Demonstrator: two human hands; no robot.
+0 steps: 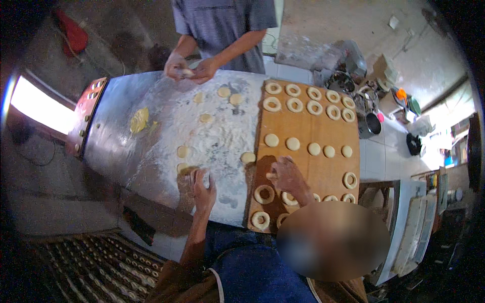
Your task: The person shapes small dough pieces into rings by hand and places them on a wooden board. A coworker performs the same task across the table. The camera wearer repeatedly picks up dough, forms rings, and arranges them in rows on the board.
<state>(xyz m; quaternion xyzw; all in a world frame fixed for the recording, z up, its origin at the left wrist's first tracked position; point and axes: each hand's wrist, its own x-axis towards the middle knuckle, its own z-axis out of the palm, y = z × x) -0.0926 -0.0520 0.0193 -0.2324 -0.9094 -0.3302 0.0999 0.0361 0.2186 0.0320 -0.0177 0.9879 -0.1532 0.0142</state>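
Observation:
My left hand (202, 188) is curled over the floured metal table, closed around something small and whitish that I cannot make out. Close beside its fingers lie pale flat dough rounds (183, 151). Over the wooden board (308, 126) my right hand (290, 175) has its fingers closed, with a pale bit of dough (272, 176) showing at the fingertips. Its full shape is hidden by the hand. Above that hand, a row of solid dough discs (292, 144) crosses the board. Dough rings (314, 107) fill two rows at the far end, and more rings (260, 219) lie at the near end.
Across the table a person in a grey shirt works dough in both hands (192, 70). A yellow lump (140, 120) rests on the metal table (113, 144). Another board (91, 108) is at the far left. A tray of small pieces (101, 267) lies lower left; pots (371, 125) stand right.

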